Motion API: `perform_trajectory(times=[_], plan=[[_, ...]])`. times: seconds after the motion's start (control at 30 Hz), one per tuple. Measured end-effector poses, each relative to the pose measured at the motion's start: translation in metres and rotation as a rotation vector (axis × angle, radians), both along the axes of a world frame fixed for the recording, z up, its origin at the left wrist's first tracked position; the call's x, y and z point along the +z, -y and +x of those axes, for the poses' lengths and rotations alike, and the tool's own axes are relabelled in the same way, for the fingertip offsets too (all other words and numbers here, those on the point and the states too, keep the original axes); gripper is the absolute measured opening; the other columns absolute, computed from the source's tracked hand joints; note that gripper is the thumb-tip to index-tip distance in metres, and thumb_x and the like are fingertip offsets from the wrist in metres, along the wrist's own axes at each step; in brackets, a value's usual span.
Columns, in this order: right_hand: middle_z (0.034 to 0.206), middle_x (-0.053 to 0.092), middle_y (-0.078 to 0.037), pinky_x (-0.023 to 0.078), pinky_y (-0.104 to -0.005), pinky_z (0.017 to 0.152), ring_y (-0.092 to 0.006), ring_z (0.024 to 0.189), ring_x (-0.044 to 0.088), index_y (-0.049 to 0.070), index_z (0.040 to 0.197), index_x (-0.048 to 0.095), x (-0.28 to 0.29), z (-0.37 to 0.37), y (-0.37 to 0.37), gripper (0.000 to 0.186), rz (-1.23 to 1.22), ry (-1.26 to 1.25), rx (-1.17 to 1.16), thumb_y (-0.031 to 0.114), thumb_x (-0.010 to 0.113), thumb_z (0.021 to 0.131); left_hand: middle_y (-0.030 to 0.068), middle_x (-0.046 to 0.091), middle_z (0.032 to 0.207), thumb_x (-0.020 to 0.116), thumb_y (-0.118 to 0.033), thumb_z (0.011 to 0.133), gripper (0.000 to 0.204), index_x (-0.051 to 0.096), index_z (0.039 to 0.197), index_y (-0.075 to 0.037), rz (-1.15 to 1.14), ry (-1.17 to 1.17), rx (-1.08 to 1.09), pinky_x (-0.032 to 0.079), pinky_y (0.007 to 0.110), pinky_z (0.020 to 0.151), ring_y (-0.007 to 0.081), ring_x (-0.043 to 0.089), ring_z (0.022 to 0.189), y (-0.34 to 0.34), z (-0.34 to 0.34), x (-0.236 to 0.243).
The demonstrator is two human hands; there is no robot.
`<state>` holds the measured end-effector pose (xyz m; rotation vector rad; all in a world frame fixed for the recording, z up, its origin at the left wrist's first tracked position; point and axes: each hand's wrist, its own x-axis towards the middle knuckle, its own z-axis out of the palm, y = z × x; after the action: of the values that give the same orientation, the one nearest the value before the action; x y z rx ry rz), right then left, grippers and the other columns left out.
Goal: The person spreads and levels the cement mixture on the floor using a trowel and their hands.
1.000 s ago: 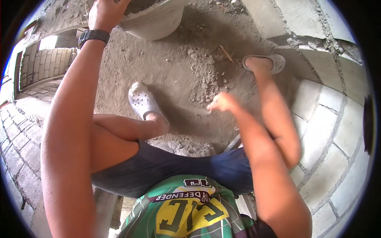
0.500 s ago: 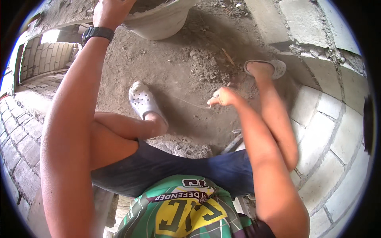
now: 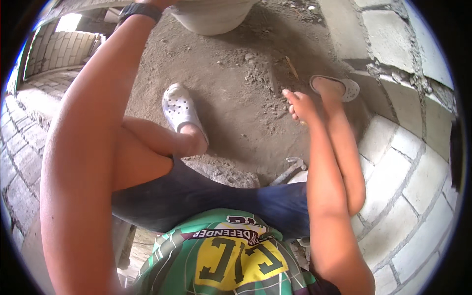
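Grit (image 3: pixel 255 66) lies loose and uneven across the upper middle of the frame, so the ground there looks only partly worked; how much is done cannot be told, since the inside of the pale tub (image 3: pixel 211 19) is cut off by the top edge. What is left seems to be that crumbly patch, just left of the right hand (image 3: pixel 305 107). This hand, right of centre, is closed in a fist with the thumb pointing to the upper left, apparently around the handle of a tool whose blurred grey blade (image 3: pixel 272 77) shows edge-on against the grit. Its forearm rises from the lower right, alongside the shin. The left arm reaches long up the left side; the left hand (image 3: pixel 161 2), near the tub, is mostly out of frame, so its grip cannot be told.
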<state>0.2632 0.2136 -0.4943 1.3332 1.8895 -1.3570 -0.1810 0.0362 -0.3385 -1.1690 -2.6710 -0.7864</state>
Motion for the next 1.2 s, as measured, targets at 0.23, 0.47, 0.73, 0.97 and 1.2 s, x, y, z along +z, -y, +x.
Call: perform_trajectory(times=[0.23,0.47,0.73,0.97,1.2], plan=[[0.083,0.073,-0.013,0.054,-0.039,0.058,-0.0218,0.059,0.067,0.002,0.116,0.07,-0.042,0.012,0.069,0.06,0.027,-0.178,-0.039,0.059,0.068,0.098,0.0202,0.071,0.076,0.06,-0.069,0.096,0.067,0.074,0.08,-0.006,0.019,0.027,0.005,0.054,0.05,0.07,0.0397,0.071,0.075,0.0,0.004,-0.004],[0.124,0.068,-0.037,0.048,-0.0575,0.105,-0.0533,0.123,0.063,-0.002,0.122,0.07,-0.049,-0.019,0.125,0.078,0.232,0.13,0.203,0.069,0.045,0.105,0.018,0.073,0.077,0.063,-0.067,0.095,0.063,0.077,0.082,-0.007,0.019,0.058,0.044,0.057,0.047,0.073,0.038,0.073,0.077,0.002,0.007,0.0],[0.111,0.073,-0.031,0.053,-0.0597,0.092,-0.0523,0.106,0.07,0.001,0.122,0.061,-0.04,-0.035,0.156,0.065,0.405,0.045,0.117,0.062,0.044,0.108,0.0177,0.074,0.078,0.066,-0.065,0.095,0.06,0.077,0.081,-0.007,0.042,0.101,0.04,0.058,0.047,0.074,0.0374,0.074,0.078,0.002,0.01,0.005],[0.105,0.072,-0.034,0.052,-0.0603,0.092,-0.0537,0.104,0.069,-0.005,0.115,0.065,-0.035,-0.055,0.127,0.069,0.525,-0.086,-0.113,0.059,0.043,0.11,0.0185,0.074,0.078,0.065,-0.064,0.096,0.06,0.077,0.081,-0.007,0.071,0.031,0.039,0.057,0.048,0.074,0.0384,0.073,0.079,0.005,0.006,0.001],[0.111,0.072,-0.033,0.051,-0.0595,0.095,-0.054,0.107,0.068,-0.001,0.121,0.067,-0.078,-0.007,0.141,0.073,0.446,0.05,0.182,0.066,0.044,0.106,0.0184,0.074,0.078,0.064,-0.064,0.096,0.06,0.078,0.082,-0.007,0.023,0.088,0.024,0.057,0.048,0.074,0.0382,0.073,0.078,-0.01,0.012,0.004]])
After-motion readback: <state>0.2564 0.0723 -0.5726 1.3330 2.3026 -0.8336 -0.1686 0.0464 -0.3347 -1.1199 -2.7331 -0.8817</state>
